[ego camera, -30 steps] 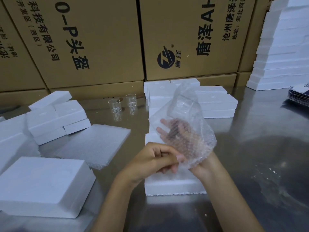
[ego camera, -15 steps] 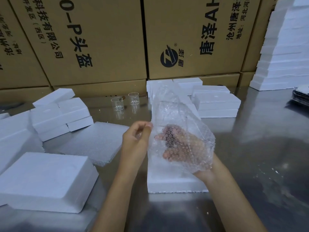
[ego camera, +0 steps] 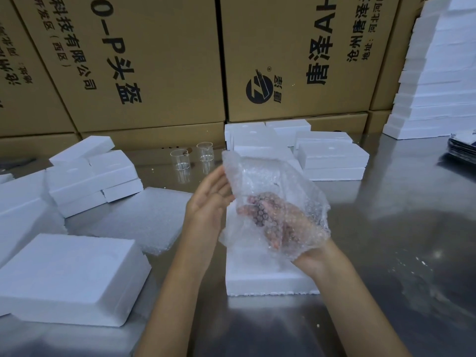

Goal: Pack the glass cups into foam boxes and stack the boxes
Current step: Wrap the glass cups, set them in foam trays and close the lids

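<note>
My right hand [ego camera: 309, 257] is pushed inside a clear bubble-wrap bag [ego camera: 270, 181], and its fingers show through the wrap, lying fairly straight. My left hand [ego camera: 208, 199] lies flat against the bag's left edge with the palm turned up and the fingers extended. Both hands hover over a white foam box [ego camera: 268, 279] on the steel table [ego camera: 386, 228]. Two empty glass cups [ego camera: 180, 161] [ego camera: 206, 152] stand upright side by side at the back, apart from both hands.
A large foam box [ego camera: 69, 276] lies front left, with a foam sheet [ego camera: 144, 217] and piled foam pieces [ego camera: 92, 176] behind it. More foam boxes [ego camera: 332, 161] sit behind the bag. A tall foam stack [ego camera: 438, 73] rises at right. Cardboard cartons [ego camera: 154, 60] wall the back.
My left hand rose from the bag's lower edge to its upper left side and opened flat. The bag, with my right hand in it, turned more upright.
</note>
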`<move>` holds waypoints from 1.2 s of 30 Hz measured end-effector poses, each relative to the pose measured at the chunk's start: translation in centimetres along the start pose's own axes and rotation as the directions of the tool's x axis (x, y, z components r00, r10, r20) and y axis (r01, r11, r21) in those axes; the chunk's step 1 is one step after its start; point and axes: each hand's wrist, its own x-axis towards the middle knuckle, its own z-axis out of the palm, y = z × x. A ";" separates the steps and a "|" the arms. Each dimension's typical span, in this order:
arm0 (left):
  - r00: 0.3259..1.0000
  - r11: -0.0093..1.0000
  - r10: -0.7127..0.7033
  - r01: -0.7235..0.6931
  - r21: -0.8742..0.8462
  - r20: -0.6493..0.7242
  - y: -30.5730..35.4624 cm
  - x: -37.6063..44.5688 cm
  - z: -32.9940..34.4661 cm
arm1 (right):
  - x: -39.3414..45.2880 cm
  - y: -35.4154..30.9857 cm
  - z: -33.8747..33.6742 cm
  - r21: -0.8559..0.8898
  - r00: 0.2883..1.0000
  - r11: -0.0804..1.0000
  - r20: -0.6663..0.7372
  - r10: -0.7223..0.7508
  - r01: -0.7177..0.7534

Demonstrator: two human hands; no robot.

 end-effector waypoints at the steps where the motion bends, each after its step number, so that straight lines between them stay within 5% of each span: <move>1: 0.998 0.999 -0.017 0.020 -0.048 0.053 0.0 0.0 -0.2 | 0.1 0.2 -0.3 -0.016 1.000 1.000 0.003 0.009 -0.009; 4: 0.986 0.998 -0.070 0.067 0.023 0.153 -0.3 -0.2 -0.3 | 0.8 0.8 -1.2 -0.039 0.993 0.997 -0.102 0.056 -0.060; 12: 0.988 0.988 -0.153 0.153 0.028 -0.002 -0.6 -0.4 0.1 | 1.5 0.9 -1.4 -0.123 0.986 0.983 -0.111 0.123 -0.137; 16: 0.987 0.989 -0.127 0.119 -0.086 -0.096 -0.1 -0.2 0.5 | 1.8 -0.2 -0.2 -0.252 0.966 0.966 -0.257 -0.011 -0.056; 20: 0.977 0.980 -0.136 0.109 -0.165 -0.166 0.2 0.1 -0.1 | 2.1 -1.5 -1.3 -0.089 0.882 0.979 -0.426 -0.203 0.182; 24: 0.960 0.960 -0.159 0.097 -0.263 -0.229 0.4 0.2 -0.2 | 2.0 -1.6 -3.0 -0.487 0.757 0.869 -0.537 -0.372 0.081; 29: 0.940 0.951 -0.168 0.076 -0.300 -0.296 0.2 0.1 -0.2 | 2.0 -0.8 -2.8 -0.561 0.973 0.821 -0.229 -0.035 -0.103; 32: 0.945 0.960 -0.160 0.080 -0.270 -0.286 -0.1 0.3 -0.2 | 2.0 -0.1 -1.8 -0.556 0.990 0.820 -0.119 0.081 -0.134; 36: 0.961 0.973 -0.155 0.108 -0.205 -0.229 -0.5 0.3 -0.1 | 2.4 0.4 -0.3 -0.439 0.977 0.896 -0.210 -0.021 -0.075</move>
